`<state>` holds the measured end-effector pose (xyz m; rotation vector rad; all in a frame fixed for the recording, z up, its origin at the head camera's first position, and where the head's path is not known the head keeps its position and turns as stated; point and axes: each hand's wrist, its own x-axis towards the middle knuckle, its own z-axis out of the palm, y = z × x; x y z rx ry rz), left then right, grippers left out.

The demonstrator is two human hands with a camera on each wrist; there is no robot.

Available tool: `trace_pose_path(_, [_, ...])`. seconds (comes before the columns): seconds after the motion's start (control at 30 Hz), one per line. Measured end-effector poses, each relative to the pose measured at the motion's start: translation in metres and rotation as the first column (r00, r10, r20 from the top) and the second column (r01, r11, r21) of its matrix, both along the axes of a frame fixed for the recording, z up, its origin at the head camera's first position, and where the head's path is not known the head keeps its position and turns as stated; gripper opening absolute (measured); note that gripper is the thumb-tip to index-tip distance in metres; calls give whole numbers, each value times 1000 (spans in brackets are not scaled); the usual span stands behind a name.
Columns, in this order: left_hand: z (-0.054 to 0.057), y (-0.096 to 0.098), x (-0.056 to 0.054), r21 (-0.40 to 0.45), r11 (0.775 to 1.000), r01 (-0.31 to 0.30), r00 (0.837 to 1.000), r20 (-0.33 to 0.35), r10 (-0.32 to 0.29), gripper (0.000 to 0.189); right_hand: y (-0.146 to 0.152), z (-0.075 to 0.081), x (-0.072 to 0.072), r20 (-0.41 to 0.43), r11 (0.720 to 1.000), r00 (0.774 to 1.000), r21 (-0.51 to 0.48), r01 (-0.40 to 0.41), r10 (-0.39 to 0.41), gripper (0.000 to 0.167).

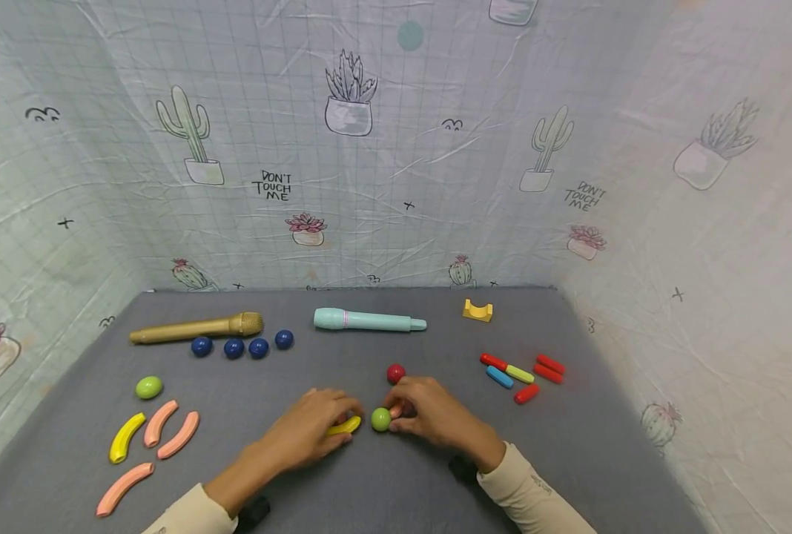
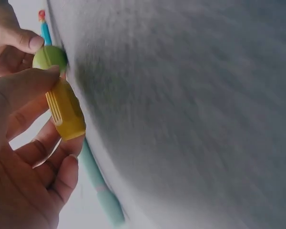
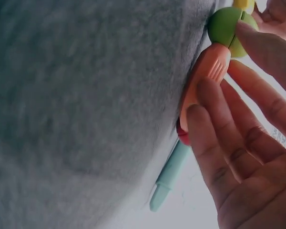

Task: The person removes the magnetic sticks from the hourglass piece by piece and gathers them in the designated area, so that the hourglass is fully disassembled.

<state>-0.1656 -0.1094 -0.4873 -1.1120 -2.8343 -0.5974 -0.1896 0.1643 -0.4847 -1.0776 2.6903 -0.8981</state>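
Near the front middle of the table, my left hand [image 1: 309,429] pinches a yellow curved stick [image 1: 345,426] between thumb and fingers. In the left wrist view this stick [image 2: 66,112] has grooves along its side. My right hand [image 1: 434,411] holds a salmon-pink curved stick [image 3: 206,76], its thumb on a green ball [image 1: 380,420]. That ball meets the pink stick's end, and a slit shows in it in the right wrist view. A small gap parts the ball from the yellow stick in the head view. A red ball [image 1: 396,373] lies just beyond my right hand.
Behind lie a gold microphone [image 1: 199,328], several blue balls [image 1: 233,348], a mint microphone [image 1: 369,320] and a yellow cradle block [image 1: 477,311]. At left are another green ball [image 1: 149,387] and several curved sticks [image 1: 127,437]. Short coloured sticks [image 1: 500,377] lie at right.
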Motion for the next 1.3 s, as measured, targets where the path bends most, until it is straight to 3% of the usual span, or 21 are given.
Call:
trace_pose_path(0.2, [7,-39,5,72,994,-81,993,87,74,27,10,0,-5,-84,994,993,-72,79,-84,32])
trace_pose_path(0.33, [11,-71,12,62,980,-189,977,108,181,27,17,3,-10,-142,995,985,-50,92,-98,42])
trace_pose_path(0.47, [14,-102,20,2,950,-313,944,108,311,29,22,5,-14,-95,999,995,-9,32,-33,48])
trace_pose_path(0.63, [11,-136,29,-28,920,-391,917,67,392,31,21,6,-18,-11,999,1000,51,-10,11,52])
trace_pose_path(0.77, [9,-154,34,-107,892,-438,894,46,445,34,19,6,-19,1,998,1000,64,-6,6,51])
trace_pose_path(0.87, [9,-163,38,-168,870,-463,879,44,476,34,17,5,-19,-24,998,1000,67,7,-5,49])
trace_pose_path(1.07, [8,-171,40,-202,865,-459,885,-21,465,31,15,1,-18,-88,996,996,78,38,-31,45])
trace_pose_path(1.2, [11,-164,40,-191,862,-471,882,-80,464,34,14,0,-17,-96,995,994,85,58,-50,41])
trace_pose_path(1.3, [15,-151,37,-148,878,-455,890,-119,441,39,13,-1,-16,-93,994,994,83,66,-58,39])
